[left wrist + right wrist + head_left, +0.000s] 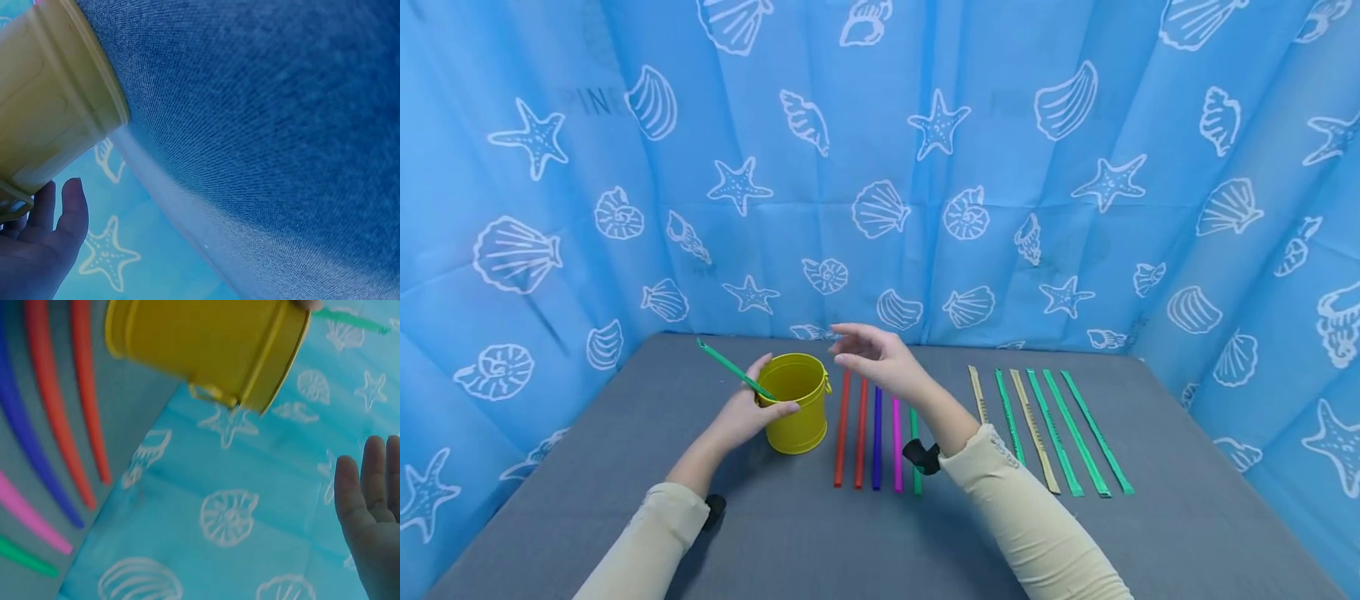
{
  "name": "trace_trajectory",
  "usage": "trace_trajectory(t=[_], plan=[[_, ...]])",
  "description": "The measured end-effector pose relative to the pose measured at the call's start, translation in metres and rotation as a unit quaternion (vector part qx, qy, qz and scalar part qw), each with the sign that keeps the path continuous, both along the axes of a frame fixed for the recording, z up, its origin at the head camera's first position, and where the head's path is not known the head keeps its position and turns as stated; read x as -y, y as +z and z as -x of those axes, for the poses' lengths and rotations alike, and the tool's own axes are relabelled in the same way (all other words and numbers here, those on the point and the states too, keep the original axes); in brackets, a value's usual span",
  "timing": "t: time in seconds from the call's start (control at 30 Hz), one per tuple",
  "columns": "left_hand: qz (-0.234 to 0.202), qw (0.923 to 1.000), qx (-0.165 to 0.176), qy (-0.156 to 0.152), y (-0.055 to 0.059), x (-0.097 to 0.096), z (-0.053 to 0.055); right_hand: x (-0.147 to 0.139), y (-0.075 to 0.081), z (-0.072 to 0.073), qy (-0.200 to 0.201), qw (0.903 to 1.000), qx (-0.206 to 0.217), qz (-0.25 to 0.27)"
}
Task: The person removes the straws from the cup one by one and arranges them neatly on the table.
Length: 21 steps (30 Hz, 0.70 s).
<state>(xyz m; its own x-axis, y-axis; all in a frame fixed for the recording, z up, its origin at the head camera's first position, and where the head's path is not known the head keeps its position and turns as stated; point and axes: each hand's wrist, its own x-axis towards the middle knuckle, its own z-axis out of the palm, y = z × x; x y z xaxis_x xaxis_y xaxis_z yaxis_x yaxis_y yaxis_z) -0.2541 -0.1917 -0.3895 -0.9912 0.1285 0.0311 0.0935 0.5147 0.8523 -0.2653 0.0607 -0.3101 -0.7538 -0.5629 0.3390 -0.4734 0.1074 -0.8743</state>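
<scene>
A yellow bucket (797,427) stands upright on the grey table, left of centre. My left hand (741,421) grips its left side, thumb over the front and fingers toward the back. Out of the bucket's mouth a slim green stick (726,363), like a wrapped straw, slants up to the left; its lower end is hidden inside. To the right of the bucket, my right hand (887,362) is raised with loosely bent fingers and holds nothing. Below that hand lie straws: two red ones (841,442), a blue one (877,442), a pink one (897,450) and a green one (915,425).
Several flat paper-wrapped straws (1060,437), green and beige, lie side by side on the table's right. A blue curtain (880,150) with white shells and starfish hangs behind and around the table (820,533). The bucket's wire handle (212,395) hangs at its side.
</scene>
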Motion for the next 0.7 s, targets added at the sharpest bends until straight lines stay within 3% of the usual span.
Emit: trace_trajectory(t=[0.3,0.5,0.6,0.7], plan=[[0.006,0.9999,-0.011,-0.012,-0.002,0.002,0.002,0.045,0.0,-0.009,0.043,0.9989,-0.009,-0.02],[-0.004,0.9992,-0.024,-0.031,-0.002,0.003,0.003,0.075,-0.004,-0.014,0.046,0.9972,-0.028,-0.053],[0.002,0.9972,-0.058,-0.047,-0.001,0.003,0.003,0.09,-0.007,-0.016,0.048,0.9967,-0.024,-0.062],[-0.003,0.9892,-0.126,-0.075,-0.001,0.0,0.007,0.101,-0.008,-0.018,0.033,0.9974,-0.019,-0.06]])
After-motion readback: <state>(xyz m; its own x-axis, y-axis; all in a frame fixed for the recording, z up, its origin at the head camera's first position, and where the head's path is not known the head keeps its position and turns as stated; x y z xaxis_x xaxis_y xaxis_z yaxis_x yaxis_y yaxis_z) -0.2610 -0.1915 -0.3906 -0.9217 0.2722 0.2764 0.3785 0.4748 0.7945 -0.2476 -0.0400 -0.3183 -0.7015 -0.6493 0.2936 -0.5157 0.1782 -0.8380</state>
